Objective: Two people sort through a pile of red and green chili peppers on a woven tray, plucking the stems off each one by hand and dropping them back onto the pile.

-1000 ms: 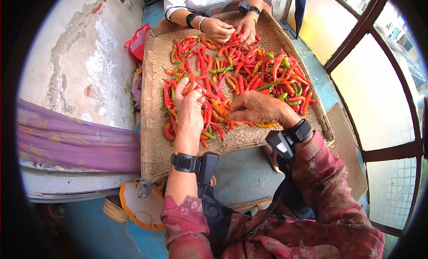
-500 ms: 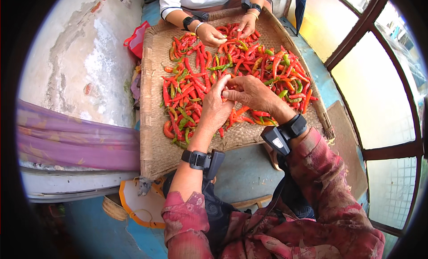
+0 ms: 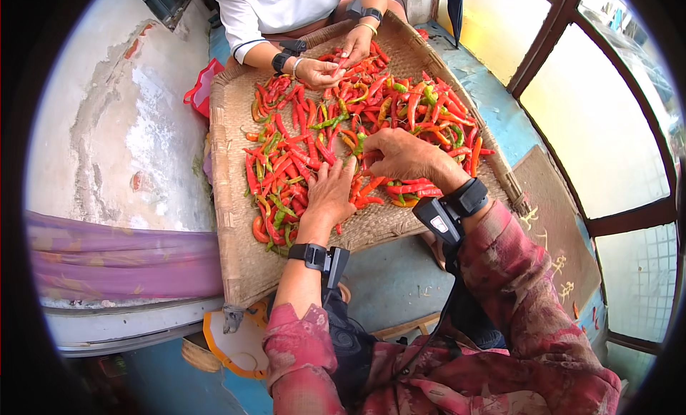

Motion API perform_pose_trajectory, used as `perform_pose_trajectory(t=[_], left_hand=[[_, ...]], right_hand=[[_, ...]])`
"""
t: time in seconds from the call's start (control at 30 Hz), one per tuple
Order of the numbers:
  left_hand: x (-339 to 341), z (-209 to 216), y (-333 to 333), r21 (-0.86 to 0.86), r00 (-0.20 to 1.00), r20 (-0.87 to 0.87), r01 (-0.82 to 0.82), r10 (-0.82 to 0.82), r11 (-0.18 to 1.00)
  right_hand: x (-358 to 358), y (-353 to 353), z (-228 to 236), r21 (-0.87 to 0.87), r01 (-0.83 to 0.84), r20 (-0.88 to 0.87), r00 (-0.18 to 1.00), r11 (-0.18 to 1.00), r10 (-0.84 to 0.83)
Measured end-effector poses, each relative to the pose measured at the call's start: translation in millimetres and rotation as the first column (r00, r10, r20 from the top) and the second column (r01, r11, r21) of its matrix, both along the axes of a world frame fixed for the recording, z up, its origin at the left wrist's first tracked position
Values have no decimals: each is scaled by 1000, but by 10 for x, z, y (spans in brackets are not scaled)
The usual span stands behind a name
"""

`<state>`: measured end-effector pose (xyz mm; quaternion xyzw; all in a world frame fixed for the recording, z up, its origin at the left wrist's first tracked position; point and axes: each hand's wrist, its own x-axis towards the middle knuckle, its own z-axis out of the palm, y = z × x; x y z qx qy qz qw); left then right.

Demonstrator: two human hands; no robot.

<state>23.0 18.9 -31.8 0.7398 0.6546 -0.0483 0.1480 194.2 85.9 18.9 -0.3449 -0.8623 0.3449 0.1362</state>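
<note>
Red, green and orange chili peppers (image 3: 282,161) lie heaped in a large woven tray (image 3: 246,268). My left hand (image 3: 330,193) rests over the near part of the heap, its fingers spread and pointing away from me. Just to its right, my right hand (image 3: 409,156) reaches down to the peppers with bent fingers. Its thumb and forefinger look apart, and I make out nothing between them. Across the tray, another person's two hands (image 3: 325,70) hold a red chili pepper between their fingertips.
The left side has a worn wall (image 3: 153,143) and a purple cloth (image 3: 121,261). A red bag (image 3: 204,86) stands beside the tray's far left corner. Framed window panes (image 3: 593,122) run along the right. A dark folded umbrella (image 3: 455,11) hangs at the far right.
My hands were together above the peppers and have come apart. The left moved down and opened out; the right lowered toward the heap. The whole view has shifted slightly.
</note>
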Motion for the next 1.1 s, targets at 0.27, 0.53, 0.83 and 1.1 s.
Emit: perform_pose_trajectory(t=[0.27,0.53,0.83,1.1], left_hand=[[-6,-223,77,121,981,-192,10,13,993],[-46,-343,119,291,983,-170,-20,72,956],[-303,131,12,455,892,453,-225,-6,862],[-593,384,-143,-179,85,969,-419,234,890]], right_hand=[[117,258,15,65,693,-552,624,718,-553],[72,-3,67,67,441,-384,839,895,-385],[-32,9,-24,175,304,-259,932,937,-254],[-354,-130,-152,245,169,-301,949,955,-91]])
